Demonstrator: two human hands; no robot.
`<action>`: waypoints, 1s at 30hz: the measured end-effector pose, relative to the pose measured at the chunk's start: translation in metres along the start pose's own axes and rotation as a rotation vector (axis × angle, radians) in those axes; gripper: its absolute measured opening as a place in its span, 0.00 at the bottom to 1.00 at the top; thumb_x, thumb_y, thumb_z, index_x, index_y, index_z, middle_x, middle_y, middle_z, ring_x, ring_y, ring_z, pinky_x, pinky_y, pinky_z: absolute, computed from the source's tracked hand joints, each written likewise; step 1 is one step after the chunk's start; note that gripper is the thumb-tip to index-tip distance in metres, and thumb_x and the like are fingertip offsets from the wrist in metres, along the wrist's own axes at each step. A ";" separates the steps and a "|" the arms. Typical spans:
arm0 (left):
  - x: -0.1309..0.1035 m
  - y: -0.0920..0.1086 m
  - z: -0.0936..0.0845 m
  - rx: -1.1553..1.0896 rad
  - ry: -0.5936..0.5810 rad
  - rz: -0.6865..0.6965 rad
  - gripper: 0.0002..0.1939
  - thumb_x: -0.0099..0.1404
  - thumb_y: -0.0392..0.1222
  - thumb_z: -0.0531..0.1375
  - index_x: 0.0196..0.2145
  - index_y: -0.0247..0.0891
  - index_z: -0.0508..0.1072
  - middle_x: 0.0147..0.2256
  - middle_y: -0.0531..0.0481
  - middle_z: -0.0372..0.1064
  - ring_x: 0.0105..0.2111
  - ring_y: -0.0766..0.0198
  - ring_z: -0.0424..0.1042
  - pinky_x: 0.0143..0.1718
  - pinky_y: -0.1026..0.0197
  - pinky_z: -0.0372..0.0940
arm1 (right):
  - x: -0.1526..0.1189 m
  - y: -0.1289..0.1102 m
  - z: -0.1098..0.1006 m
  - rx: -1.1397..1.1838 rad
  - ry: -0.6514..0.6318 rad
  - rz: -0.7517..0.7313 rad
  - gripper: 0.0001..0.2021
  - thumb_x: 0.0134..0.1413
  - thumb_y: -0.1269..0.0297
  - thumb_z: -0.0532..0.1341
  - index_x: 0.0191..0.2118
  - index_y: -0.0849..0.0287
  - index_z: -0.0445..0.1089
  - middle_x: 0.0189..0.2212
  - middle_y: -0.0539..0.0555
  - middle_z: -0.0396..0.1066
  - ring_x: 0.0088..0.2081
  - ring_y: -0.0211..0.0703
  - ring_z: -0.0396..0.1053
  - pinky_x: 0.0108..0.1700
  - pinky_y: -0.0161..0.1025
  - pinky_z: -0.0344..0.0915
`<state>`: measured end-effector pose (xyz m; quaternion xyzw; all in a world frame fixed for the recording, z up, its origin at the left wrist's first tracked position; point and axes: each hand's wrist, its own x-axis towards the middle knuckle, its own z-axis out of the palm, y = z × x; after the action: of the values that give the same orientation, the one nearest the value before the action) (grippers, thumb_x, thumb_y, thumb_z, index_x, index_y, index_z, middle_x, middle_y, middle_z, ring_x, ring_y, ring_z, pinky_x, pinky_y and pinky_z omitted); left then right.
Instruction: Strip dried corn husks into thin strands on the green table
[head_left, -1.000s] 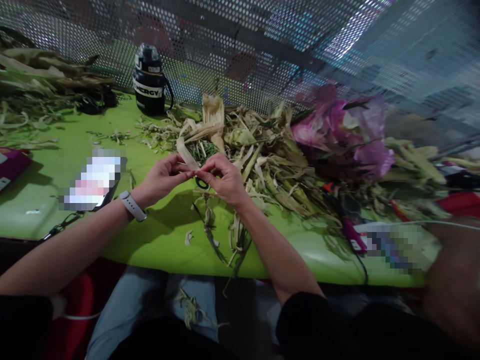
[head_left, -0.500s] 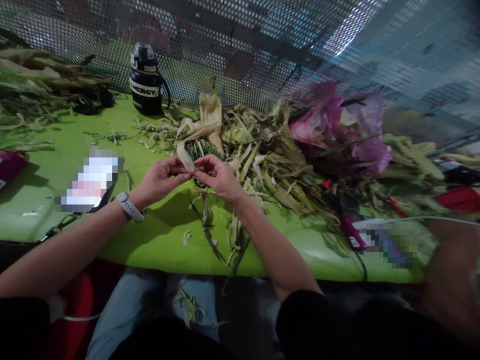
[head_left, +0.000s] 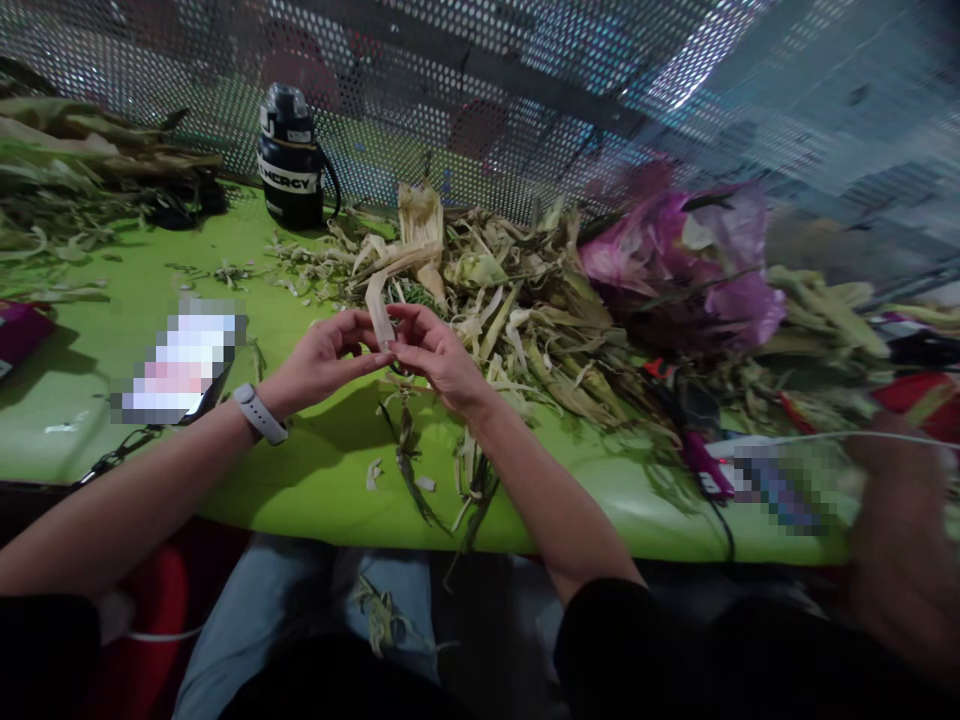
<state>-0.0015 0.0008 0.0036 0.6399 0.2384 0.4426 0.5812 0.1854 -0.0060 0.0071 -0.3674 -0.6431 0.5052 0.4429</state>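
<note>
A pale strip of dried husk [head_left: 379, 308] stands between my two hands, bent at its top. My left hand [head_left: 330, 350] pinches its lower end from the left, fingers curled and thumb against the strip. From the right, my right hand [head_left: 431, 350] has thumb and fingertips closed on the same end, so the fingertips of both hands nearly meet. Just behind them lies a large heap of dry husks [head_left: 555, 350] on the green table [head_left: 315, 470]. Thin green and brown strands [head_left: 409, 465] lie below my hands.
A black bottle [head_left: 291, 165] stands at the back left, near a phone [head_left: 184, 365]. More husks [head_left: 67, 170] lie far left. A pink plastic bag [head_left: 675, 260] is right of the heap. Another person's arm [head_left: 900, 530] is at the right edge, beside a second phone [head_left: 787, 490].
The husk strip has tilted more upright between my fingers. A small pale scrap now lies on the table below my hands. The other person's arm at the right has shifted slightly.
</note>
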 end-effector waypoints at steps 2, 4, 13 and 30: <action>0.001 0.001 0.000 -0.035 -0.009 -0.029 0.19 0.57 0.38 0.69 0.45 0.33 0.72 0.39 0.45 0.75 0.40 0.62 0.75 0.45 0.58 0.69 | 0.000 0.001 0.000 0.038 0.005 0.021 0.20 0.52 0.64 0.62 0.52 0.51 0.64 0.30 0.47 0.60 0.28 0.34 0.59 0.28 0.33 0.64; 0.001 0.003 0.000 -0.073 -0.008 -0.061 0.19 0.56 0.37 0.69 0.44 0.32 0.72 0.38 0.46 0.76 0.39 0.63 0.75 0.46 0.58 0.69 | 0.000 0.002 0.000 0.073 0.002 0.041 0.19 0.52 0.65 0.63 0.52 0.52 0.65 0.30 0.47 0.59 0.27 0.33 0.59 0.27 0.32 0.63; 0.002 0.004 -0.003 -0.229 0.059 -0.247 0.15 0.51 0.37 0.72 0.36 0.33 0.76 0.32 0.50 0.77 0.35 0.67 0.76 0.45 0.62 0.68 | -0.002 -0.005 -0.005 -0.062 0.017 -0.086 0.16 0.55 0.66 0.62 0.50 0.53 0.66 0.29 0.46 0.61 0.28 0.33 0.61 0.29 0.32 0.62; 0.001 0.009 -0.012 -0.378 -0.121 -0.516 0.10 0.49 0.34 0.72 0.31 0.34 0.79 0.31 0.49 0.78 0.29 0.71 0.74 0.31 0.71 0.68 | -0.006 -0.018 -0.017 -0.329 -0.135 -0.362 0.06 0.55 0.60 0.67 0.34 0.56 0.74 0.32 0.50 0.69 0.34 0.35 0.67 0.34 0.35 0.64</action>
<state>-0.0130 0.0067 0.0113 0.4645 0.2713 0.2783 0.7957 0.2032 -0.0100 0.0255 -0.2791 -0.8000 0.3296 0.4164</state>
